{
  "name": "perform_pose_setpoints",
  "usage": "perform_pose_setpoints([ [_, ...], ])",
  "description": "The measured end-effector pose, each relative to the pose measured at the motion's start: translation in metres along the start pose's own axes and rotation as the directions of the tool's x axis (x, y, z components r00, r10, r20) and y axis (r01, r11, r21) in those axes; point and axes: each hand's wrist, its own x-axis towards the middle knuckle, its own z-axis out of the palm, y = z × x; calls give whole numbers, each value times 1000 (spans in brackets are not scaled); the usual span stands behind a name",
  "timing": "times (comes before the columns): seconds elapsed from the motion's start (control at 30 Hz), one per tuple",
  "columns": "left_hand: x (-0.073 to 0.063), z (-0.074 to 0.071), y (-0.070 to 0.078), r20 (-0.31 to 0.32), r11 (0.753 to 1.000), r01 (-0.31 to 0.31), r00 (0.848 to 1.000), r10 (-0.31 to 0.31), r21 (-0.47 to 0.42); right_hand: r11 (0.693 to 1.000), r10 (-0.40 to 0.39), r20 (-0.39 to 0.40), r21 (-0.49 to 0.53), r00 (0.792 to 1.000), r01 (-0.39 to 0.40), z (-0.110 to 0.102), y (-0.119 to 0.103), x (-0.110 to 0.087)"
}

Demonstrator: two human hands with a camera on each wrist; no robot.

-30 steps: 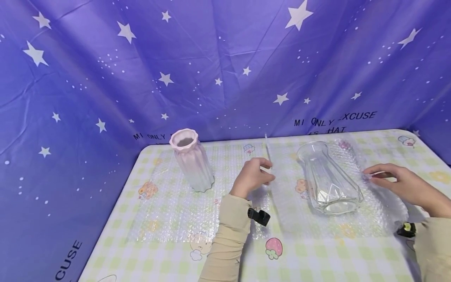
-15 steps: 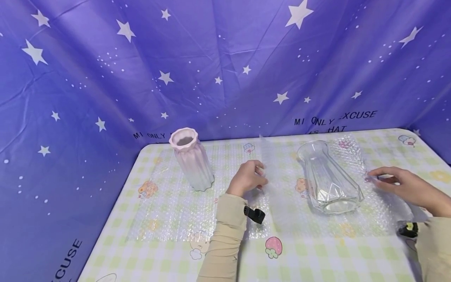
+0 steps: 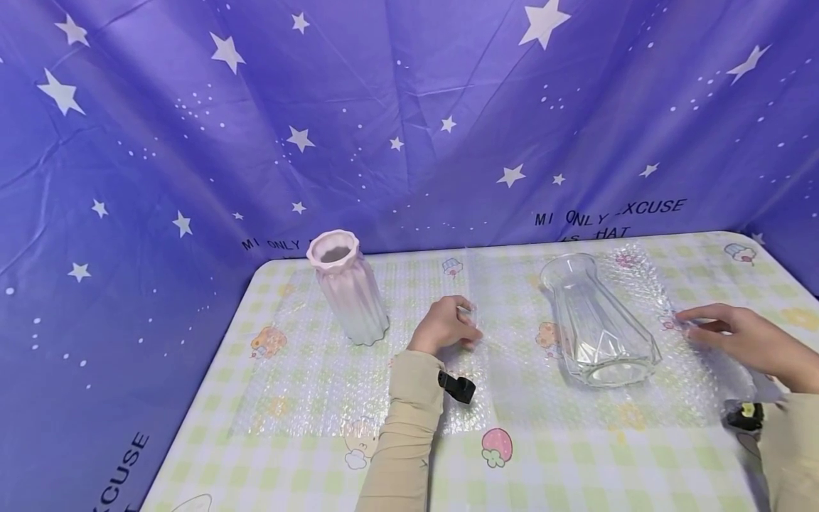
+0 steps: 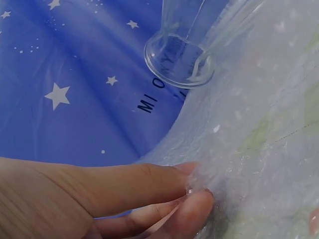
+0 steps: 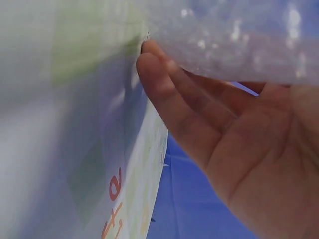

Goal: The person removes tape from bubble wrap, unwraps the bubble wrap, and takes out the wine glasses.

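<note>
A clear glass vase [image 3: 598, 327] lies on its side on a sheet of bubble wrap [image 3: 518, 391], its mouth toward the back; the mouth also shows in the left wrist view. Left of the vase, my left hand [image 3: 444, 323] pinches the sheet's left edge between thumb and fingers, as the left wrist view shows close up. At the opposite edge my right hand [image 3: 736, 334] holds the wrap [image 5: 239, 45] low over the table, its thumb partly hidden by the plastic. A pink-and-white fluted vase [image 3: 352, 291] stands upright on the left on bubble wrap.
Under everything is a table [image 3: 544, 469] with a green checked, cartoon-printed cover. A purple curtain [image 3: 409, 128] with white stars hangs close behind its back edge and along the left side. Bubble wrap under the pink vase [image 3: 307, 391] reaches toward the left forearm.
My left hand has moved left and lower, and the left edge of the bubble wrap has come down flatter with it. My right hand has shifted slightly right. Both vases stay in place.
</note>
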Motion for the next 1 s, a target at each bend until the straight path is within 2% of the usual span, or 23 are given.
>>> perform_pose_setpoints([
  [0.27,-1,-2,0,8,1000,7,1000,-7,-7,999,32,22,8,999,-32,-4,-3,1],
  [0.5,-1,-3,2,13,1000,-13,1000,12,24,997,70,16,34,997,-71,-5,-1,-5],
  [0.57,-1,-3,3,14,999,-22,1000,21,37,996,85,-13,42,996,-85,-6,2,-8],
  [0.67,-2,-4,5,17,998,-35,999,34,44,996,51,-119,73,992,-43,-8,6,-14],
  [0.77,-5,-7,8,19,998,-47,999,46,37,997,-11,-267,68,964,30,-9,8,-21],
  [0.87,-8,-10,13,12,997,-64,998,63,40,993,-56,-394,69,917,91,-9,6,-29],
  [1.0,-15,-15,22,-26,993,-97,995,99,68,993,-35,-470,80,882,82,-15,-1,-36],
])
